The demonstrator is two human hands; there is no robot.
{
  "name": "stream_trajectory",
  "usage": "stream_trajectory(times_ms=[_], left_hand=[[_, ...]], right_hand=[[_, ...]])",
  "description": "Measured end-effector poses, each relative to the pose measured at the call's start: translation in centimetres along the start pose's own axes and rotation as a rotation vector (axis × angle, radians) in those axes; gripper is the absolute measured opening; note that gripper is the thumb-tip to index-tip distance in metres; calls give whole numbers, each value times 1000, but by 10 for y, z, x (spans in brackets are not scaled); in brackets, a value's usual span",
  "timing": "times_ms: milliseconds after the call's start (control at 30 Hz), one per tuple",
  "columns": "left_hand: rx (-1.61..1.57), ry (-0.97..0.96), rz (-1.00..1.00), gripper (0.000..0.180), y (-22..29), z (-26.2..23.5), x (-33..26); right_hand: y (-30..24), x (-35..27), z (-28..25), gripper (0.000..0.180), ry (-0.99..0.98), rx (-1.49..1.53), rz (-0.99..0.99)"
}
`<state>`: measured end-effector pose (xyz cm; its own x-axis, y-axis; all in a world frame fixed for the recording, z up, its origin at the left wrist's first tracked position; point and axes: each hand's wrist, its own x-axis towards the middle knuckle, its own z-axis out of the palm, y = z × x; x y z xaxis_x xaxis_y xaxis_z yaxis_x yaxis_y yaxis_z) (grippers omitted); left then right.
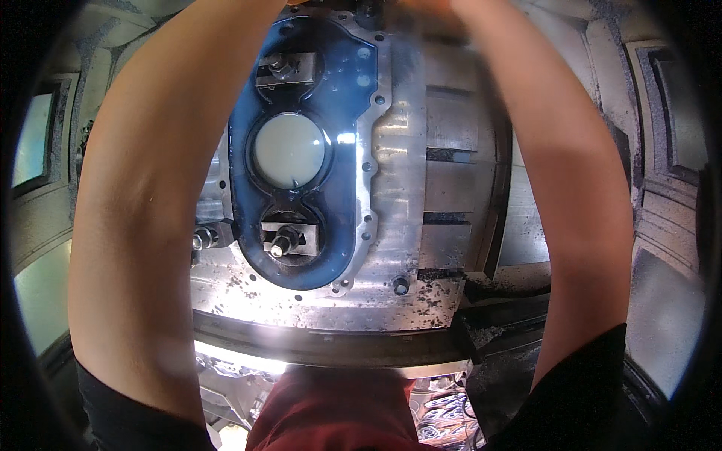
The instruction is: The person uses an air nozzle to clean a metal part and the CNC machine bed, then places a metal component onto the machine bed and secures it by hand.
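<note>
Both my arms reach forward past a metal housing (pixel 366 161), whose dark-lined hollow holds cloudy bluish liquid. My right hand (pixel 436 9) is at the far edge of the picture, smeared by motion and partly cut off, so its fingers do not show. Only an orange-tinted sliver of my left hand (pixel 297 2) appears at the same edge, above the housing's far end. Between them stands a dark cylindrical part (pixel 368 13), whose kind I cannot make out. Whether either hand touches it is not visible. A round pale opening (pixel 290 151) sits mid-housing.
Slotted clamps with bolts press down inside the housing, one far (pixel 286 69) and one near (pixel 289 239). Another bolted clamp (pixel 207 237) grips its left side. Dark chips (pixel 432 297) litter the metal bed (pixel 361 310). Machine walls (pixel 662 218) rise on both sides.
</note>
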<state>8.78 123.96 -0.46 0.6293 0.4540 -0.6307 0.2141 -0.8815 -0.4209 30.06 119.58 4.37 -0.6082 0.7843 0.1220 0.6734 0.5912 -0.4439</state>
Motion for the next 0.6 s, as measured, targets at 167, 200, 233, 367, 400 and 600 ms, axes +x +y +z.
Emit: stream_trajectory(times_ms=[167, 200, 233, 367, 400, 600], left_hand=[[-442, 284, -124, 30, -6, 29, -2], [-448, 299, -136, 30, -6, 31, -6], [-454, 314, -148, 30, -6, 31, -10], [-465, 364, -176, 29, -1, 26, -16], [-470, 373, -182, 28, 0, 26, -17], [-468, 419, -204, 26, 4, 29, -23]], right_hand=[[14, -14, -1, 36, 13, 105, -127], [16, -16, 0, 36, 38, 110, -128], [18, -18, 0, 37, 65, 114, -130], [26, -21, 8, 40, 19, 235, -52], [28, -21, 11, 39, 39, 264, -59], [37, -15, 32, 37, 128, 302, -122]])
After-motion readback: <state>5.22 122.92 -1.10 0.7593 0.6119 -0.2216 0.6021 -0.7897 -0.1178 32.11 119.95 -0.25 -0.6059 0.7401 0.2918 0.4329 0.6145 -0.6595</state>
